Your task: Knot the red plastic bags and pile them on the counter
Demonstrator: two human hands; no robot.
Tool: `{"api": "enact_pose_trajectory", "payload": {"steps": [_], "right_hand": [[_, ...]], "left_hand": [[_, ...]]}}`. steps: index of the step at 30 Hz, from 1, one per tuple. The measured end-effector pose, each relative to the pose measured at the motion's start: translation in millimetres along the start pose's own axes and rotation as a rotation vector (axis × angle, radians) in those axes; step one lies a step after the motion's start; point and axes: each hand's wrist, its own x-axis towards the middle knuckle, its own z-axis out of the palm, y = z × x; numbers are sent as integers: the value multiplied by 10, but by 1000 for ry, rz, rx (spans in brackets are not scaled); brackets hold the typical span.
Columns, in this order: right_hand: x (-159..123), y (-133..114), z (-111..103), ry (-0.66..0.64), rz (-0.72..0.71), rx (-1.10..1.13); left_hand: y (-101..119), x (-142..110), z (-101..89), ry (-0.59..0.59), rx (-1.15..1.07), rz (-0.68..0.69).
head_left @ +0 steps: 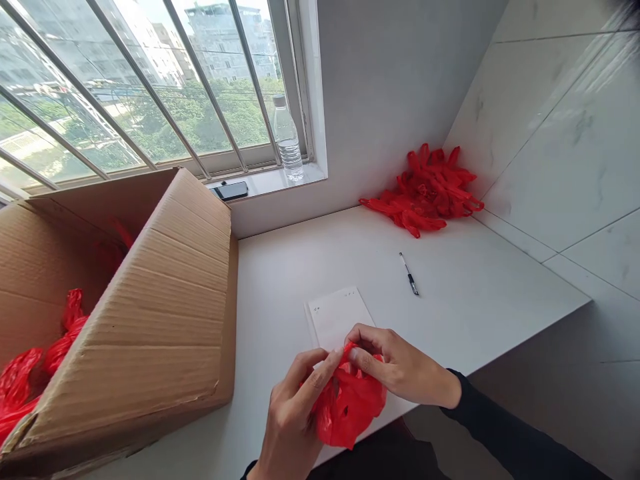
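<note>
Between my two hands, at the front edge of the white table, is a crumpled red plastic bag (353,407). My left hand (300,407) is closed on the bag's left side, its fingertips up at the top. From the right, my right hand (385,360) pinches the bag's upper part between thumb and fingers. The fingertips of both hands almost meet there. Just behind the bag lies a small white notepad (340,313) with a few marks along its top; the bag and hands cover its lower part.
An open cardboard box (165,300) with red plastic bags (60,353) inside stands at left. A pen (409,275) lies on the table (280,267). More red bags (430,190) are heaped in the far right corner. The windowsill carries a water bottle (289,143) and a phone (231,191).
</note>
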Motion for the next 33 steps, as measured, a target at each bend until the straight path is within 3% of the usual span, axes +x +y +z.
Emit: {"api": "enact_pose_trajectory", "payload": {"steps": [11, 19, 26, 30, 33], "right_hand": [[-16, 33, 15, 30, 28, 8], [-64, 50, 1, 106, 36, -41], [-160, 363, -188, 342, 132, -7], [-156, 420, -109, 386, 155, 150], [-130, 357, 33, 360, 184, 293]], "left_hand": [[-44, -164, 3, -84, 33, -96], [-5, -416, 98, 19, 21, -285], [-80, -783, 122, 245, -37, -547], [-55, -801, 162, 232, -57, -672], [3, -722, 245, 199, -110, -683]]}}
